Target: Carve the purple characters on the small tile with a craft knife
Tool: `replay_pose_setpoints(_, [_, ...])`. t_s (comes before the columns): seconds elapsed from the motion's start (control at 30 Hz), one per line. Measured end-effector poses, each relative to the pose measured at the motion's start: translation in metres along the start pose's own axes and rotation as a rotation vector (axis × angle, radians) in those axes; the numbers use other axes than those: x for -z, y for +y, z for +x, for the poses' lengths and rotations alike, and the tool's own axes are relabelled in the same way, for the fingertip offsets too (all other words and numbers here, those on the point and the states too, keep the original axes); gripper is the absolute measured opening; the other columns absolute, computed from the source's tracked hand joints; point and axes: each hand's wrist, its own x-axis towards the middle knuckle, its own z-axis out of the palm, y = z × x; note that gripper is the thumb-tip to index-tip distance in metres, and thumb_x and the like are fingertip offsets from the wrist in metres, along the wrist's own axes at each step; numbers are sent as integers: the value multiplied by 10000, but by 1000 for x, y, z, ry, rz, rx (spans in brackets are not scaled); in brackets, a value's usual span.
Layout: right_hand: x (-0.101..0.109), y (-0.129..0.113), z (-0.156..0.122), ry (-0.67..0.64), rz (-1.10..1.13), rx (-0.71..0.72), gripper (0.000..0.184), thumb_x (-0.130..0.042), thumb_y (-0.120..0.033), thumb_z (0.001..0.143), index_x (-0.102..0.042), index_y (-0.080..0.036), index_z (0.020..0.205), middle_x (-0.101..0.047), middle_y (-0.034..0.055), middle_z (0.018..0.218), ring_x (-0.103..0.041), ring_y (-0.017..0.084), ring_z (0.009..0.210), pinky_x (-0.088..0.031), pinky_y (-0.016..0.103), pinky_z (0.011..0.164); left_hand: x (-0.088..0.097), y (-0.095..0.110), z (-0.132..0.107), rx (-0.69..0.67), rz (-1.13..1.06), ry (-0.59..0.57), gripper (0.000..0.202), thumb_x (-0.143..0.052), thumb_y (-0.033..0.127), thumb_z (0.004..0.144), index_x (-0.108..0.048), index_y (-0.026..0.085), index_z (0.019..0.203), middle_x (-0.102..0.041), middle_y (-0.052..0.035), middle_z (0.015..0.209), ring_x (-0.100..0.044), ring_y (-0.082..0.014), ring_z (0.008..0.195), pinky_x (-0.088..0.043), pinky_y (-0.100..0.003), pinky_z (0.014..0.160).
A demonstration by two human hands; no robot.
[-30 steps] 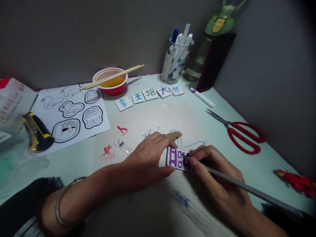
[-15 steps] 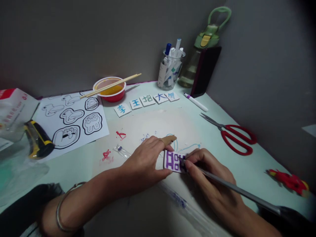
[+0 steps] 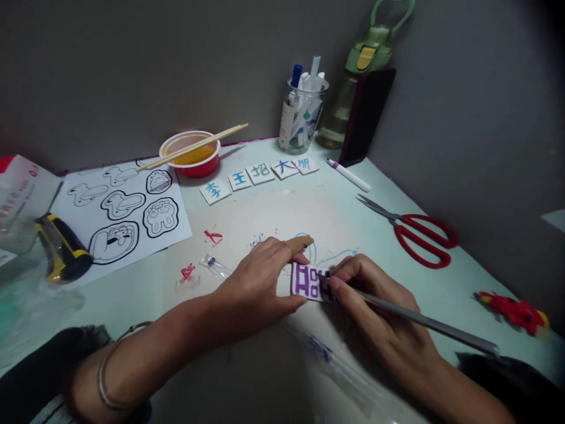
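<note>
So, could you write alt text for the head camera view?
The left hand grips a small white block with purple markings while the right hand holds a grey tool to it. Beyond are five tiles bearing characters, a jar of markers and red-handled scissors.

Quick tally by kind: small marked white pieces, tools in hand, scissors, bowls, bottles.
Small marked white pieces (5 in a row, 1 purple piece in the left hand): 6
Long tool in the right hand: 1
Scissors: 1
Bowl: 1
Bottle: 1
Total: 10
</note>
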Motion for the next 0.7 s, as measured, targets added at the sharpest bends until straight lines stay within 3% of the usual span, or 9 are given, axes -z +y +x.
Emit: replay_pose_setpoints(0.7, [2, -6, 2, 25, 0, -16, 205, -516, -338, 992, -503, -236, 815, -542, -28, 727, -474, 134, 647, -375, 269, 560, 2, 4, 1, 23, -10, -2, 726, -735, 108, 740, -430, 197, 1394, -662, -23, 1182, -552, -229, 1141, -397, -374, 1047])
